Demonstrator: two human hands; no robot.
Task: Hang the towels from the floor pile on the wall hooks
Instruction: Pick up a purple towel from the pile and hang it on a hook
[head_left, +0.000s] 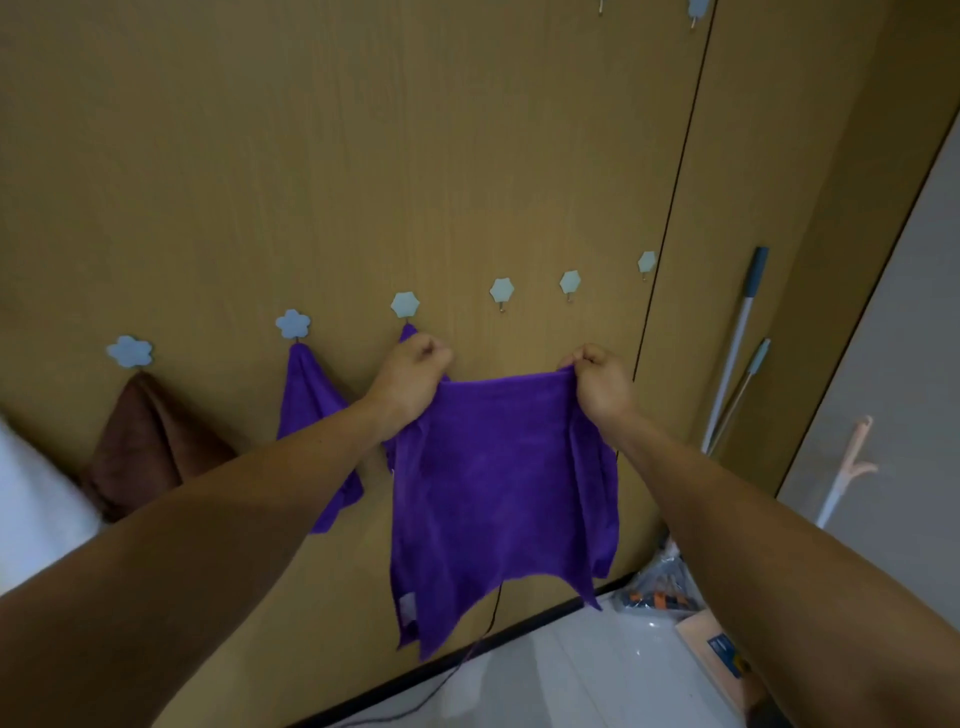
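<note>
I hold a purple towel (493, 483) spread in front of the wooden wall. My left hand (410, 382) grips its top left corner and my right hand (600, 387) pinches its top right corner. A purple tip (409, 331) shows at the third hook (404, 305), just above my left hand. Another purple towel (311, 410) hangs from the flower hook (293, 323). A brown towel (145, 447) hangs from the leftmost flower hook (129, 351). Bare hexagon hooks (502, 290) (570, 282) (647, 262) follow to the right.
Two long poles (735, 353) lean against the wall at the right. A bag and a box (670, 597) lie on the white floor at the lower right. A dark cable (467, 654) runs down the wall. More hooks (697, 7) sit at the top edge.
</note>
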